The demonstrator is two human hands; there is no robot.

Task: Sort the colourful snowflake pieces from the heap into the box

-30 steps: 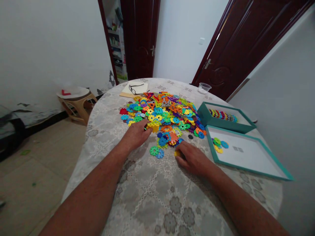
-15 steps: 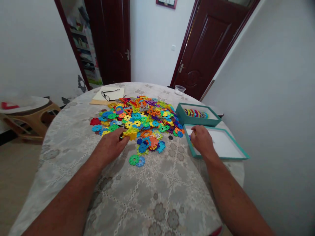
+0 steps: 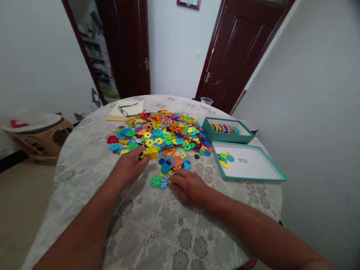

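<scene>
A wide pile of coloured plastic snowflake discs (image 3: 165, 133) lies on the round table (image 3: 157, 225). My left hand (image 3: 129, 167) rests palm down at the pile's near edge, its curled fingertips closed on a yellow joined cluster of discs (image 3: 151, 152). Palm down, my right hand (image 3: 188, 186) has its fingers stretched left, the tips touching a blue disc (image 3: 164, 183) that lies beside a green disc (image 3: 155, 181). These two discs sit apart from the pile, nearer to me.
At the right stand a teal box (image 3: 215, 135) holding a row of stacked discs (image 3: 225, 129) and a shallow teal lid (image 3: 264, 177) with a few discs (image 3: 225, 158). Glasses on a notebook (image 3: 125, 108) and a plastic cup (image 3: 206, 102) sit far back. A stool (image 3: 39, 137) stands left.
My right hand went from the pile's near edge to the teal lid, then came back left to the blue and green discs. A yellow disc now lies in the lid. My left hand stayed.
</scene>
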